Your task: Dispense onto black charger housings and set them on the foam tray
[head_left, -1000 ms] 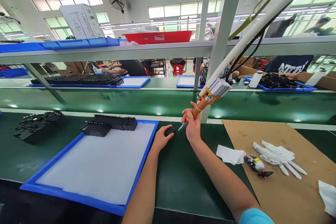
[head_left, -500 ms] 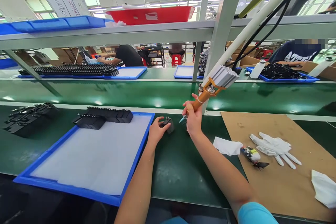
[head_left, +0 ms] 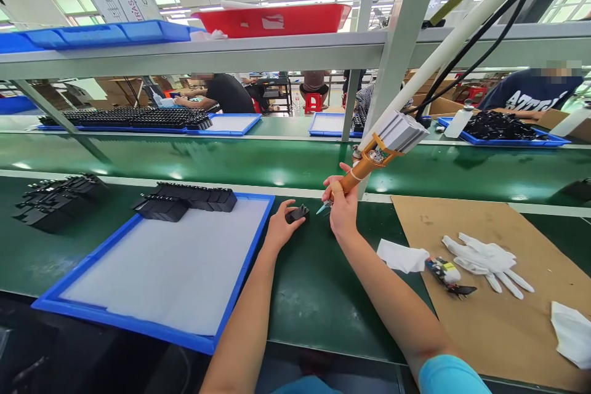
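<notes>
Near the middle of the tabletop (head_left: pixel 314 305), the left hand (head_left: pixel 278 228) grips a small black block (head_left: pixel 298 214) between thumb and fingers, its pins on the upper side. The right hand (head_left: pixel 342 204) is closed around the lower end of an orange tool (head_left: pixel 363 171), which slants down to the left with its teal tip (head_left: pixel 322 208) near the block but apart from it. A grey motor (head_left: pixel 402 130) sits at the tool's upper end, beside a white pole (head_left: pixel 431 77) and black cables (head_left: pixel 484 31).

Left of the hands lies a blue tray (head_left: pixel 138 326) with a white liner (head_left: pixel 157 277); a row of similar blocks (head_left: pixel 203 197) stands along its far edge. More blocks, a cluster (head_left: pixel 60 203), stand on the tabletop beyond the tray's left side.

To the right, a cardboard sheet (head_left: pixel 498 332) carries white gloves (head_left: pixel 489 260), with a small electronic part (head_left: pixel 447 277) and a paper (head_left: pixel 401 255) at its left edge. Across the green strip (head_left: pixel 221 157), a co-worker in a dark shirt (head_left: pixel 521 93) sits behind a tray of black pieces (head_left: pixel 501 126).
</notes>
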Available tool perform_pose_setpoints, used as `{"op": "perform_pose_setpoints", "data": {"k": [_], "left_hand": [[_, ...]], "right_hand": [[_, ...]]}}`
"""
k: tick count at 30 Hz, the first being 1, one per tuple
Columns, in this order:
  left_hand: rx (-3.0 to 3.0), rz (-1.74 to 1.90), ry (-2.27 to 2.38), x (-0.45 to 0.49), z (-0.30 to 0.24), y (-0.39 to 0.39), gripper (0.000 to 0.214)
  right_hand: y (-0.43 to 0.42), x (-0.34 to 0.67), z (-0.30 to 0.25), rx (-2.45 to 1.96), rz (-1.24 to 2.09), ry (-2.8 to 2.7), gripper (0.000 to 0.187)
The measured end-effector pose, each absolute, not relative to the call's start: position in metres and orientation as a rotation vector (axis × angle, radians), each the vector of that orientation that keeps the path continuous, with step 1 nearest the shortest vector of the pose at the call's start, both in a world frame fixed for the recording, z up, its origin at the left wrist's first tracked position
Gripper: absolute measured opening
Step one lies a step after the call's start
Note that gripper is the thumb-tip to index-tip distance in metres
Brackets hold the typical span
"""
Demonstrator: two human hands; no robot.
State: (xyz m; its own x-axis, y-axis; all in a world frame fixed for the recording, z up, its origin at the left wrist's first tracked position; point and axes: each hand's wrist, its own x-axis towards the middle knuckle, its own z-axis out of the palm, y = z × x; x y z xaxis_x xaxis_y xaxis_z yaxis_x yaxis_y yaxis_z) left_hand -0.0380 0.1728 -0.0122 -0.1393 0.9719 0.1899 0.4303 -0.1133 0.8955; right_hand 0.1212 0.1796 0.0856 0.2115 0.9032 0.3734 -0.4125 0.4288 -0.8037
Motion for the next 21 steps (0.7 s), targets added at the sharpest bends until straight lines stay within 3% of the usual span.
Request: {"op": "perform_pose_setpoints", "data": {"k": [5,11,16,21], "left_hand": [[1.351,1.315,1.418,-0.043,-0.024,0.182,0.056],[1.303,1.335,1.527,-0.038,-0.028,0.184,0.054],[1.458,1.31,1.651,-0.03,-0.017,0.174,0.041],[1.731,1.079,1.49,-0.038,-0.001,0.163,0.035]], "right_hand": [[0.179,0.121,0.087,-0.616,1.008,-0.937,0.044],[0.178,0.122,0.087,-0.61,1.036,-0.94,0.042],[0.179,0.122,0.086,-0.593,1.033,-0.932,0.038],[0.181,0.121,0.085,-0.586,1.017,-0.924,0.035]]}}
